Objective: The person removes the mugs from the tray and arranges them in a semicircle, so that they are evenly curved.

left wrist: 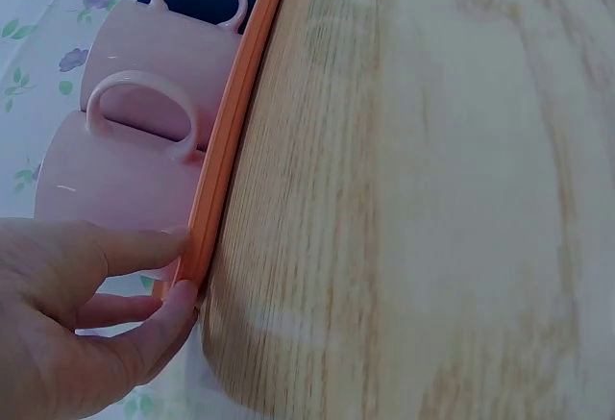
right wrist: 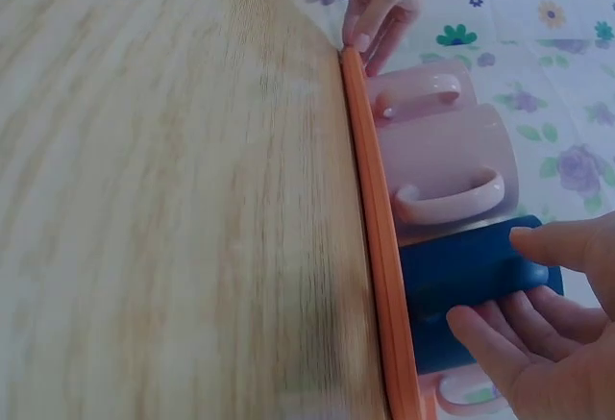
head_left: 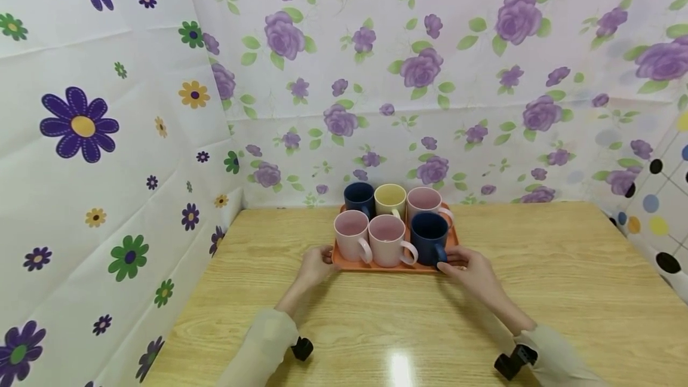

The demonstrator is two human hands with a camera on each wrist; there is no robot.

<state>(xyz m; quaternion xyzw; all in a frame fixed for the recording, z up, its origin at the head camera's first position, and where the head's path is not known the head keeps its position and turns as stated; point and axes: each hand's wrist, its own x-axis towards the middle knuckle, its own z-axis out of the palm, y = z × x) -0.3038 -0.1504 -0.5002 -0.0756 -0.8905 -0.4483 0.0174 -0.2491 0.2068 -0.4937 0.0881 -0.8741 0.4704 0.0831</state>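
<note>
Left hand (head_left: 314, 264) pinches the near left corner of a shallow orange rectangular tray (left wrist: 231, 122), thumb and fingers close together at the rim. Right hand (head_left: 473, 270) half-curled at the near right corner, fingertips about a glossy dark blue handled mug (right wrist: 461, 266); cannot tell whether they close on its handle or only rest against it. Tray sits at the far side of a pale wood-grain table (head_left: 510, 315), loaded in two rows of three. Near row: two pale pink mugs (head_left: 384, 251) with looped handles, then the blue one. Far row: second dark blue mug (head_left: 355, 206), pale yellow mug (head_left: 387, 205), third pink mug (head_left: 419, 212).

Handling, by judgement: tray probably stiff plastic, likely heavy as loaded; mugs look like glazed ceramic, slick, apt to chip if knocked. Best hold: both short sides, fingers under the rim.
</note>
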